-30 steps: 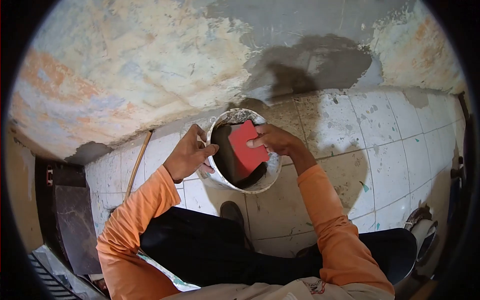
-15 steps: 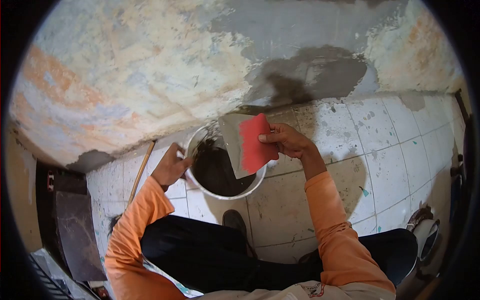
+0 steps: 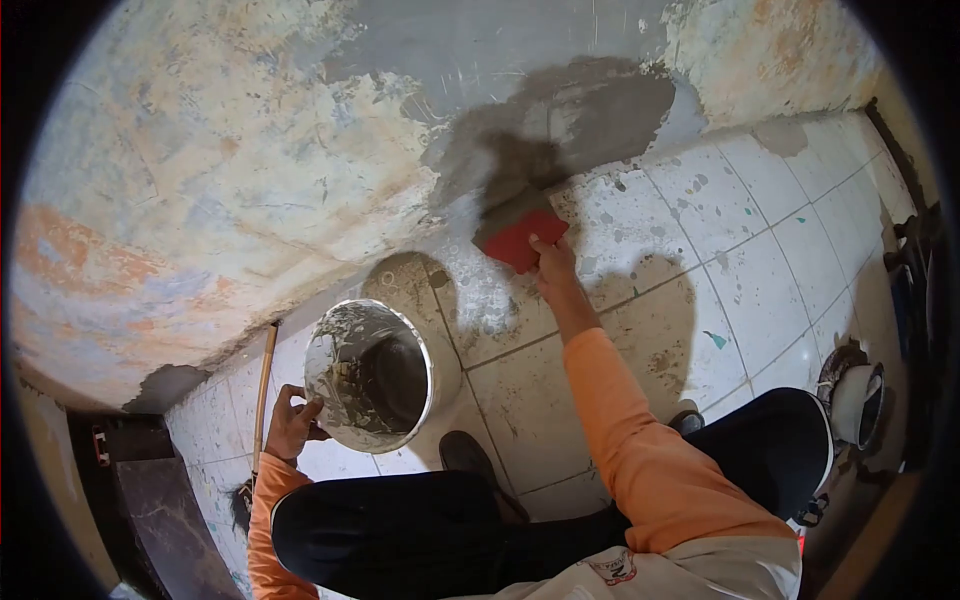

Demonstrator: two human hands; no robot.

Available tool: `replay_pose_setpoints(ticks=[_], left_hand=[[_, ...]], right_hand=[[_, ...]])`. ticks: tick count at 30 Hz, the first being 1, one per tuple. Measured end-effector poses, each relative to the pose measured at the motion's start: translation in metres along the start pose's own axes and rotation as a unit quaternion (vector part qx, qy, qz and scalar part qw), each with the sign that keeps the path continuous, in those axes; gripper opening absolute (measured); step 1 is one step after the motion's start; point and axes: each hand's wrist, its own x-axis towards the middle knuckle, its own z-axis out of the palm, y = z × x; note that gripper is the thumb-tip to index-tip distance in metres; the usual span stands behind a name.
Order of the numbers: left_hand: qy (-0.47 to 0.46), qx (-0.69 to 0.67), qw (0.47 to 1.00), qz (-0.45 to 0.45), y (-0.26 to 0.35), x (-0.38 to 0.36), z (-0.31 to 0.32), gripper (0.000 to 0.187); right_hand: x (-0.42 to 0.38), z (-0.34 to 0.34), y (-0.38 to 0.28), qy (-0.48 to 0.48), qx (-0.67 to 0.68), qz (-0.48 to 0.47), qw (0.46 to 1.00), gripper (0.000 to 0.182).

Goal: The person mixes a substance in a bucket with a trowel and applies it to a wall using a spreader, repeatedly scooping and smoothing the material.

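My right hand (image 3: 555, 268) grips the red handle of a wide putty knife (image 3: 520, 242) and is stretched out toward the foot of the wall. Its blade lies in shadow, close to the lower edge of a dark, wet-looking grey patch (image 3: 625, 115). My left hand (image 3: 292, 424) is closed at the lower left side of a white bucket (image 3: 427, 372), which is tipped so that its mouth faces me. Dark grey paste (image 3: 395, 375) sits inside, and smears of it coat the inner wall.
The wall (image 3: 190, 150) has patchy, peeling paint. White floor tiles (image 3: 770, 260) carry grey splatters. A wooden stick (image 3: 267, 385) leans on the left, near a dark box (image 3: 165, 510). At the right stands a pale container (image 3: 855, 405). My shoe (image 3: 468, 460) is just below the bucket.
The putty knife has gone from above the bucket to the foot of the wall. The bucket has tilted and sits lower left in view, with my left hand lower on its side.
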Motion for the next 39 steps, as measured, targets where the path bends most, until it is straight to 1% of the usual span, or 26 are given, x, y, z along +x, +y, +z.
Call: replay_pose_setpoints(ticks=[1,2,4,5,6,7,8,10,11,13,14,16,17,19,23,25,26,28,29,30,32,33,35,36,38,39], left_hand=[[0.003,0.018,1.0,-0.012,0.002,-0.001,0.0,0.038],[0.0,0.019,1.0,-0.015,0.008,-0.003,-0.004,0.038],[-0.014,0.215,0.976,-0.02,0.029,-0.011,-0.013,0.04],[0.014,0.322,0.945,0.046,0.037,-0.017,-0.016,0.045],[0.061,0.452,0.883,0.115,0.057,-0.028,-0.012,0.049],[0.077,0.469,0.87,0.128,0.084,-0.042,-0.002,0.05],[0.094,0.486,0.857,0.141,0.116,-0.055,0.013,0.052],[0.122,0.489,0.844,0.182,0.174,-0.08,0.053,0.047],[0.13,0.453,0.859,0.198,0.194,-0.088,0.072,0.046],[0.14,0.374,0.89,0.222,0.214,-0.091,0.105,0.047],[0.14,0.364,0.889,0.24,0.212,-0.087,0.113,0.046],[0.118,0.371,0.879,0.274,0.207,-0.083,0.123,0.046],[0.114,0.391,0.874,0.266,0.2,-0.082,0.121,0.046],[0.105,0.398,0.873,0.264,0.189,-0.08,0.12,0.046],[0.104,0.404,0.868,0.268,0.189,-0.08,0.122,0.045],[0.113,0.4,0.868,0.272,0.191,-0.079,0.123,0.044],[0.116,0.398,0.87,0.267,0.192,-0.078,0.123,0.044],[0.12,0.396,0.871,0.264,0.193,-0.075,0.123,0.044],[0.119,0.395,0.87,0.269,0.193,-0.073,0.123,0.045],[0.119,0.394,0.869,0.275,0.194,-0.072,0.124,0.045],[0.121,0.39,0.869,0.281,0.198,-0.073,0.13,0.046],[0.125,0.384,0.87,0.285,0.201,-0.074,0.132,0.047],[0.127,0.364,0.876,0.289,0.207,-0.074,0.133,0.048],[0.13,0.345,0.883,0.29,0.21,-0.076,0.133,0.049],[0.151,0.339,0.887,0.276,0.223,-0.078,0.135,0.05],[0.157,0.332,0.883,0.292,0.226,-0.078,0.136,0.05]], right_hand=[[0.005,0.004,0.011,0.048,0.009,-0.019,0.999,0.043],[0.009,0.008,0.021,0.052,0.009,-0.017,0.998,0.043],[0.014,0.019,0.039,0.079,0.079,-0.089,0.99,0.042],[0.019,0.026,0.045,0.083,0.079,-0.087,0.99,0.042],[0.029,0.031,0.053,0.109,0.078,-0.107,0.985,0.041],[0.035,0.036,0.06,0.135,0.077,-0.125,0.98,0.04],[0.034,0.045,0.06,0.138,0.078,-0.123,0.98,0.04],[0.027,0.064,0.057,0.171,0.021,-0.132,0.976,0.044],[0.032,0.07,0.064,0.173,0.021,-0.129,0.976,0.044],[0.044,0.079,0.076,0.226,0.001,-0.142,0.964,0.043],[0.047,0.081,0.078,0.227,0.0,-0.142,0.963,0.043],[0.041,0.087,0.065,0.182,0.006,-0.134,0.974,0.056],[0.037,0.09,0.06,0.182,0.001,-0.132,0.974,0.056],[0.037,0.099,0.05,0.147,0.05,-0.138,0.978,0.038],[0.045,0.113,0.038,0.13,0.056,-0.146,0.979,0.037],[0.049,0.124,0.034,0.086,0.089,-0.097,0.988,0.056],[0.047,0.128,0.035,0.087,0.089,-0.096,0.988,0.056],[0.018,0.158,0.011,0.054,0.029,-0.12,0.991,0.044],[0.012,0.169,0.008,0.046,0.068,-0.128,0.988,0.038],[0.006,0.181,0.007,0.047,0.07,-0.131,0.988,0.038],[-0.011,0.192,0.004,0.049,0.039,-0.214,0.975,0.032],[-0.029,0.192,-0.005,0.053,0.039,-0.215,0.974,0.032],[-0.068,0.191,-0.022,0.004,0.032,-0.204,0.978,0.034],[-0.07,0.182,-0.016,0.007,0.03,-0.204,0.979,0.034],[-0.067,0.163,-0.003,0.022,-0.008,-0.264,0.964,0.034],[-0.075,0.151,-0.011,0.014,0.041,-0.142,0.989,0.039]])
